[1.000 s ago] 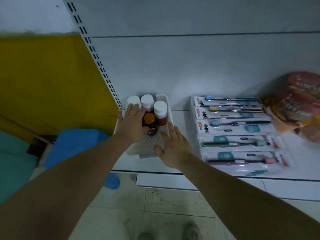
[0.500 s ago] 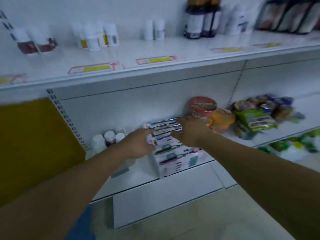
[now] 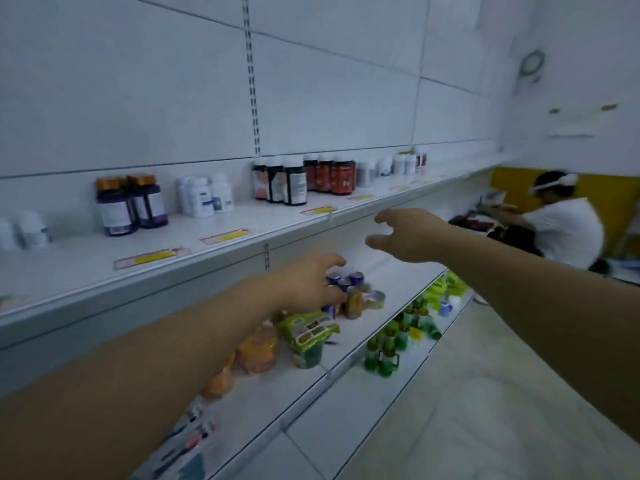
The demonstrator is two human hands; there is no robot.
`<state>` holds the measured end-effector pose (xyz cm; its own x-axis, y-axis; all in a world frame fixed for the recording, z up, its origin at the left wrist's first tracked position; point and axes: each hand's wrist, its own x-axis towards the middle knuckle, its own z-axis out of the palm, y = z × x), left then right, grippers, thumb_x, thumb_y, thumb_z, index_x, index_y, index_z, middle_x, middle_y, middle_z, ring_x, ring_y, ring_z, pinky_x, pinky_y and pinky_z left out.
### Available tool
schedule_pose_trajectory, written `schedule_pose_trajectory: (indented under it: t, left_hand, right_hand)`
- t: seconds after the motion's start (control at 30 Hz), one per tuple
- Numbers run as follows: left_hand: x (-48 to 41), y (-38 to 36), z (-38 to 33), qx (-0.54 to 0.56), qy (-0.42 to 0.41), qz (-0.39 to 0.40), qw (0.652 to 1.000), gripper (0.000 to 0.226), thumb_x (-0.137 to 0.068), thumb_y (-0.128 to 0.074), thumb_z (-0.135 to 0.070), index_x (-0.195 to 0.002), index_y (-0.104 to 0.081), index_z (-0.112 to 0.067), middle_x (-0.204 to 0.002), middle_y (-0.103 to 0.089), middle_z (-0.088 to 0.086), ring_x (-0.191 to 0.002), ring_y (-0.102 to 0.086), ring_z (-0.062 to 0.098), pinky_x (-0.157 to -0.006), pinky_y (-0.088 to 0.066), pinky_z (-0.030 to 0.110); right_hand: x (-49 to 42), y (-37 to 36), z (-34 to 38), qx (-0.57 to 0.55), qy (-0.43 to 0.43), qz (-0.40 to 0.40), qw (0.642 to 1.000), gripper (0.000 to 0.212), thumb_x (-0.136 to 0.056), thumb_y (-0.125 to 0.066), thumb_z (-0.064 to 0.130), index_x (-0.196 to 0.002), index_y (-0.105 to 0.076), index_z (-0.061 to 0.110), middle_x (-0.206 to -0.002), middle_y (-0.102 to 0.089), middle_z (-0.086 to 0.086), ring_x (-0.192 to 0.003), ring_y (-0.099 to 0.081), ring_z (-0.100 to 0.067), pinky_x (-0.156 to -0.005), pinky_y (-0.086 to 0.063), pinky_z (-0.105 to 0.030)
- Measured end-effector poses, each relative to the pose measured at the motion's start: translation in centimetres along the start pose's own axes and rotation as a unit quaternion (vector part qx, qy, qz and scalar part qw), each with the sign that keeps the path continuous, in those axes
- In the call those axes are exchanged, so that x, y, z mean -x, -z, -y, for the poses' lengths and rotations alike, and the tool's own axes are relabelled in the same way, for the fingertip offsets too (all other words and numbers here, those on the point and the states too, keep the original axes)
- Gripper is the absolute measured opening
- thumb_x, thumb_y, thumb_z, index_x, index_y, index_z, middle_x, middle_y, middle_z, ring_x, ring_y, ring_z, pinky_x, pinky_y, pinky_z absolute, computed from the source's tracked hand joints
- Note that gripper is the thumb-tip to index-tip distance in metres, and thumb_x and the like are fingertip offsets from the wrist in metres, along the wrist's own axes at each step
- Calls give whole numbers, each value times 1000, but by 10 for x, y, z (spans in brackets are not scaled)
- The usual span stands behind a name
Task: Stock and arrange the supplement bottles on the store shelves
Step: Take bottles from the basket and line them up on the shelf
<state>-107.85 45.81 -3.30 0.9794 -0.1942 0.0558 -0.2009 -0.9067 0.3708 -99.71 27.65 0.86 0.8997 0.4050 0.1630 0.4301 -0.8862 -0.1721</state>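
The dark, black-capped supplement bottles (image 3: 280,183) are seen upright on the white upper shelf (image 3: 263,220), above and to the left of the right hand (image 3: 410,237), whose fingers are spread and empty. The left hand (image 3: 308,284), loosely opened, is held lower by small cans (image 3: 355,301). The right is judged nearer.

Observed left hand (image 3: 308,284) stretched forward, lower, fingers loosely extended; right hand (image 3: 410,237) stretched forward, higher, fingers spread, slightly curled, palm down.
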Motion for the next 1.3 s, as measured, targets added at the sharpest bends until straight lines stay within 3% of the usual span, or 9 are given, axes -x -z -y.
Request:
schedule_pose_trajectory:
  t: [0.3,0.7,0.9,1.17,1.3]
  left_hand:
    - [-171,2,-96,-3,-46,-9,999,65,-90,-57,-42,-146,-27,-30,-154,-25,-5,-135,-33,18,-100,-30,27]
    - [-406,7,-81,-28,-61,-46,997,63,-89,-59,-42,-144,-32,-31,-151,-29,-5,-133,-35,17,-103,-31,29]
    - [-528,3,-86,-66,-46,-21,997,63,-88,-59,-44,-143,-32,-33,-151,-29,-4,-133,-35,18,-106,-31,32]
    - [-664,-23,-102,-58,8,-55,997,62,-89,-59,-45,-143,-34,-29,-151,-30,-5,-134,-35,16,-108,-30,28]
    - [-723,-34,-113,-28,61,-71,995,61,-89,-57,-47,-143,-35,-29,-152,-30,-6,-132,-38,13,-100,-28,22]
  right_hand:
    - [-83,64,-150,-18,-40,-55,998,64,-87,-53,59,-141,-40,27,-143,-46,-4,-125,-47,-25,-97,-38,-32]
    - [-278,46,-279,-40,-48,-82,995,58,-90,-51,56,-138,-44,25,-140,-49,-1,-122,-49,-21,-89,-37,-29]
    - [-368,55,-359,-66,-66,-78,993,60,-88,-53,56,-139,-43,26,-141,-48,-1,-122,-48,-22,-90,-38,-29]
    - [-475,53,-456,-78,24,-64,995,40,-94,-51,42,-127,-54,20,-128,-58,-3,-114,-52,-22,-92,-40,-29]
    - [-526,54,-505,-89,67,-30,993,41,-94,-52,43,-130,-52,24,-134,-53,1,-121,-47,-20,-89,-33,-24]
